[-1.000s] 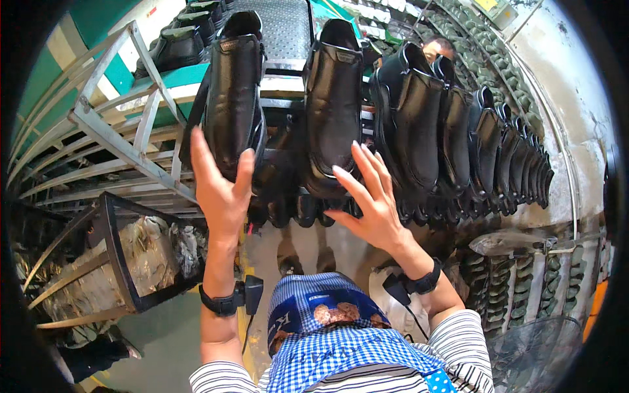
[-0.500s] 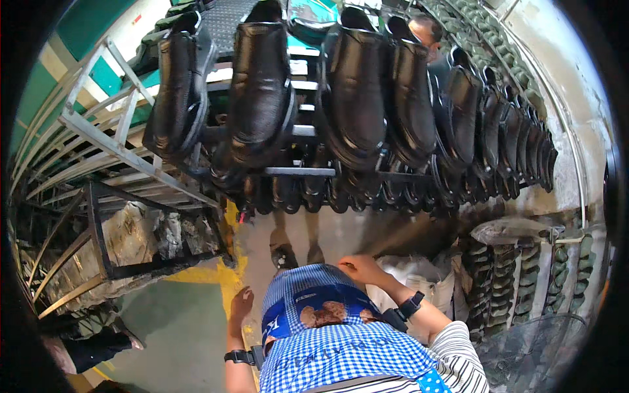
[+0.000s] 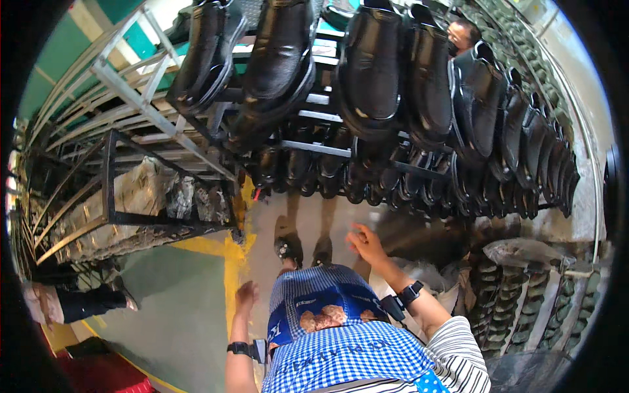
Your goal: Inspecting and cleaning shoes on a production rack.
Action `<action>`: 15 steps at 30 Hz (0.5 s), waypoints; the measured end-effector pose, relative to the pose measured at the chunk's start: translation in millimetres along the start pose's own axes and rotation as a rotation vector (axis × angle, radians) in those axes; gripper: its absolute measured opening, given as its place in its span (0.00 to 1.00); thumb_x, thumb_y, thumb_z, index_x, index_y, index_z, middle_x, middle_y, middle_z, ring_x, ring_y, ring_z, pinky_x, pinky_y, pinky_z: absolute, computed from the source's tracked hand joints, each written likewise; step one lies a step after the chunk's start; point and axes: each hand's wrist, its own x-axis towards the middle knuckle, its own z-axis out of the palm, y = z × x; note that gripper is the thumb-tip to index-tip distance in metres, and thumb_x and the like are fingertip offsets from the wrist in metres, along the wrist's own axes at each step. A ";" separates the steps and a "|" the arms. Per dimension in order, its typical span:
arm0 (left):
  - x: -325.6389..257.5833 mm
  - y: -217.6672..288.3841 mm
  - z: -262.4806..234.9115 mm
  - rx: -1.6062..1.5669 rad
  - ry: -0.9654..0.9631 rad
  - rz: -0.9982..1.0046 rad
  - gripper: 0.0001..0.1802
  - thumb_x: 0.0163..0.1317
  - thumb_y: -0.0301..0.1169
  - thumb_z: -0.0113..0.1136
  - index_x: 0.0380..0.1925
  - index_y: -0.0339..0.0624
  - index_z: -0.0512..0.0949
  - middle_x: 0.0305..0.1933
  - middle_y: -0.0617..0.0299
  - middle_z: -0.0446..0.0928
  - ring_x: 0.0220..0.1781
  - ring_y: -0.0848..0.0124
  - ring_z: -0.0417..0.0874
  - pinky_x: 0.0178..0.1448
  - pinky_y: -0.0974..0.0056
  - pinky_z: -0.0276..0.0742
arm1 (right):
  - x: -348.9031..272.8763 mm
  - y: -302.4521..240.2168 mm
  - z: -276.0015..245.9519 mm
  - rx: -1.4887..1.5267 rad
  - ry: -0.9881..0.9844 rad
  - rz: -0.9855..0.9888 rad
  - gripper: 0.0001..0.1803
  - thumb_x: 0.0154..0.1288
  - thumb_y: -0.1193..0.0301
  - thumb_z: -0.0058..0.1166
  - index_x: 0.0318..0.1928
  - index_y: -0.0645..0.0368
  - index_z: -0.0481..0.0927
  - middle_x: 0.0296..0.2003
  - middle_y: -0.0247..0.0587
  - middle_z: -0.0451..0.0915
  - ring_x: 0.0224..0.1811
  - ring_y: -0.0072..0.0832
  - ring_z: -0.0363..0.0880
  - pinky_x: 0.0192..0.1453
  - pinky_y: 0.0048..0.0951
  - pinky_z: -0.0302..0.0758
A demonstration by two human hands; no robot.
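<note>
Rows of glossy black shoes (image 3: 371,71) sit on a metal rack (image 3: 318,149) in front of me, toes pointing down toward me. Short of their lower row, my right hand (image 3: 368,245) is held out past my blue checked apron (image 3: 347,347). Its fingers are apart and nothing is in them. Beside the apron's left edge hangs my left hand (image 3: 246,298), loosely open and apart from any object. Each wrist wears a dark strap with a small device.
An empty-looking metal frame rack (image 3: 141,98) stands left, with a worn wrapped bundle (image 3: 131,193) low in it. Right are clear plastic bags (image 3: 527,252) and stacked dark green pieces (image 3: 491,301). Another person's leg (image 3: 98,304) shows at left; a person's head (image 3: 462,34) appears behind the shoes.
My right hand has moved forward from the apron and its fingers have spread. The shoes and racks sit higher and further right in view. Something red has appeared at lower left.
</note>
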 end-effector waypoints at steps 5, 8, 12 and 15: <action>29.0 110.2 28.6 -0.178 0.022 0.275 0.20 0.63 0.33 0.51 0.53 0.35 0.69 0.47 0.57 0.76 0.42 0.71 0.79 0.39 0.68 0.79 | 17.0 -21.8 16.7 0.162 0.117 0.034 0.22 0.64 0.69 0.50 0.58 0.57 0.65 0.35 0.39 0.81 0.27 0.21 0.77 0.28 0.20 0.72; 62.2 173.4 30.5 -0.245 0.021 0.383 0.23 0.65 0.42 0.49 0.55 0.41 0.67 0.54 0.59 0.73 0.46 0.69 0.78 0.44 0.64 0.78 | 23.8 -20.2 26.9 0.155 0.136 0.051 0.23 0.63 0.70 0.50 0.59 0.55 0.64 0.35 0.39 0.81 0.26 0.21 0.77 0.27 0.20 0.71; 83.1 286.7 64.3 -0.467 -0.088 0.431 0.30 0.61 0.48 0.54 0.57 0.44 0.64 0.52 0.62 0.71 0.45 0.68 0.77 0.44 0.64 0.77 | 16.0 0.4 34.3 0.177 0.140 0.174 0.24 0.63 0.69 0.51 0.59 0.56 0.63 0.34 0.37 0.81 0.25 0.19 0.76 0.26 0.19 0.71; 99.2 357.7 86.3 -0.511 -0.085 0.374 0.36 0.53 0.56 0.59 0.51 0.39 0.67 0.44 0.61 0.74 0.40 0.67 0.78 0.39 0.64 0.77 | 8.9 14.6 48.0 0.244 0.159 0.205 0.24 0.64 0.67 0.52 0.59 0.57 0.63 0.34 0.37 0.81 0.24 0.19 0.75 0.27 0.19 0.70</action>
